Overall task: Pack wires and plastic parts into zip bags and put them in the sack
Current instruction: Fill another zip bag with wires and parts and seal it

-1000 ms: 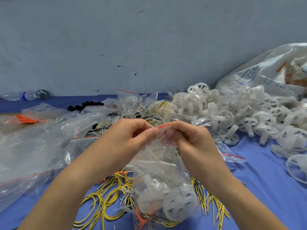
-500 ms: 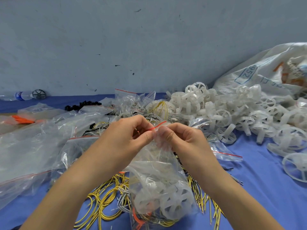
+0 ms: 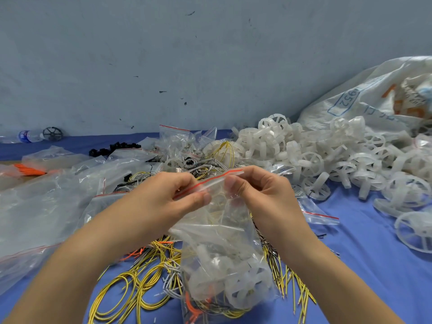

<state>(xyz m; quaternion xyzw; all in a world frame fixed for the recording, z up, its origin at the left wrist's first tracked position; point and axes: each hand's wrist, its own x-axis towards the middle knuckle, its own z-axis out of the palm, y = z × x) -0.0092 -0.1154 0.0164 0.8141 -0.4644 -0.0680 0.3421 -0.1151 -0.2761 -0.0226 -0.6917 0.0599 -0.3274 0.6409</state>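
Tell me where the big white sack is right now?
In the head view the white sack sits at the far right, slumped against the grey wall, directly behind the heap of white plastic wheels.

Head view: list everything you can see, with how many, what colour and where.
zip bag: one, clear with red strip, centre, holds white parts and wires
loose wires: many, mostly yellow, some grey, on the cloth under the bag
plastic wheels: large pile, translucent white, right
sack: one, white with blue print, far right
spare bags: several, clear, left
orange wires: one bundle, orange, far left
black parts: small cluster, black, behind the spare bags
bottle: one, clear, far left by the wall
black wheel: one, black, beside the bottle
cloth: one, blue, under everything
left hand: pinches the bag's top strip
right hand: pinches the same strip
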